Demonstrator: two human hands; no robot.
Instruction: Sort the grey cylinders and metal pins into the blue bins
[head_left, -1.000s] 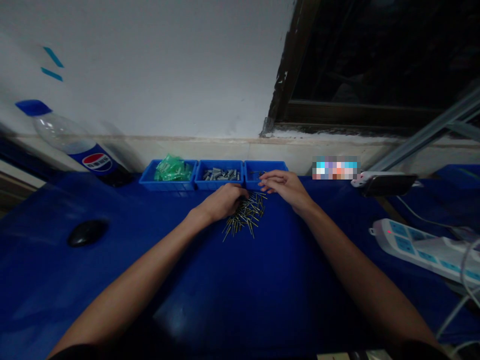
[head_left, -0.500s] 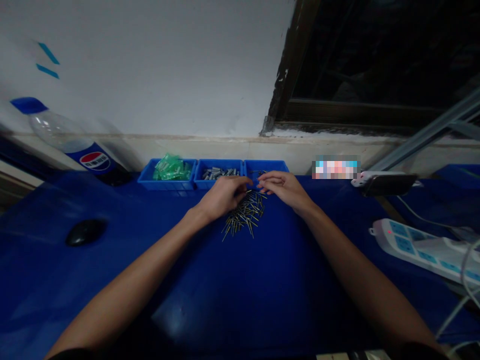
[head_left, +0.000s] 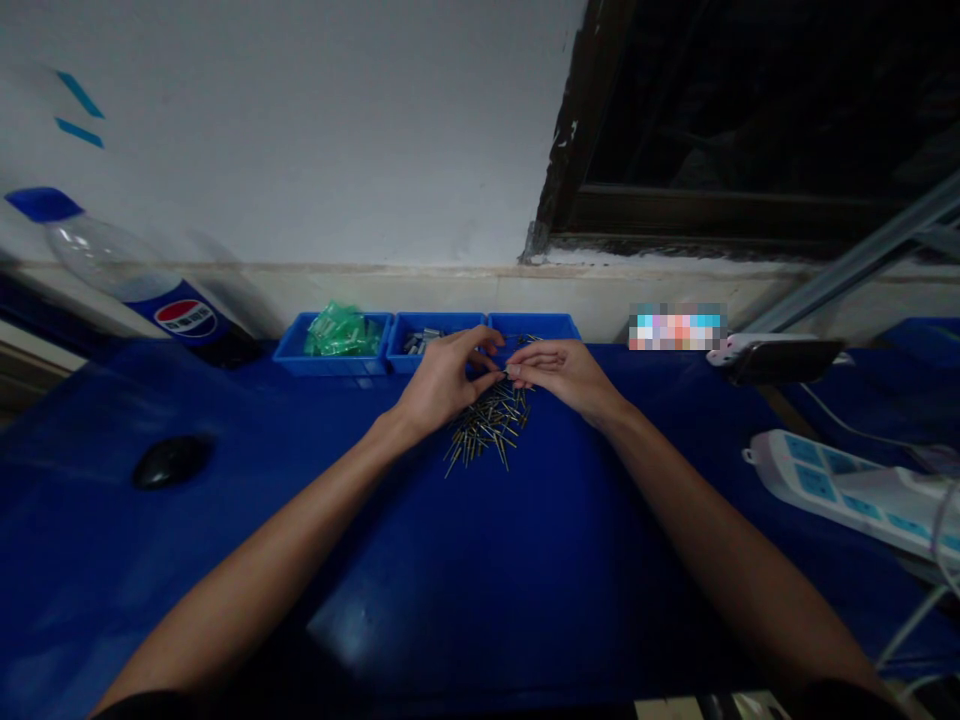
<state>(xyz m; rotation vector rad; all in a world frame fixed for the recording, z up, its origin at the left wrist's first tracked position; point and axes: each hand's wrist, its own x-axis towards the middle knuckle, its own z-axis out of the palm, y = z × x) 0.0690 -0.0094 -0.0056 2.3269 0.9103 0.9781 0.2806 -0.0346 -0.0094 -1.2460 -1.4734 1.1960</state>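
Note:
My left hand (head_left: 448,378) is above the left side of a pile of thin metal pins (head_left: 489,428), its thumb and a fingertip coming together while another finger arches above them. From the other side, my right hand (head_left: 561,374) pinches with thumb and index finger. The fingertips of both hands meet over the pile's far edge. Something tiny and pale shows between them, too small to name. Behind the hands stand a blue bin (head_left: 403,364) with small silver cylinders (head_left: 421,341) and another blue bin (head_left: 564,326) with a few thin pins in it.
A third blue bin (head_left: 292,364) holds green translucent pieces (head_left: 342,332). To the left are a cola bottle (head_left: 176,312) and a black mouse (head_left: 172,461). A phone (head_left: 787,361) on a stand and a white power strip (head_left: 840,490) with cables lie to the right.
My hands have come together; their fingertips now meet where a small gap was. An upper finger of my left hand has lifted. The view has shifted slightly.

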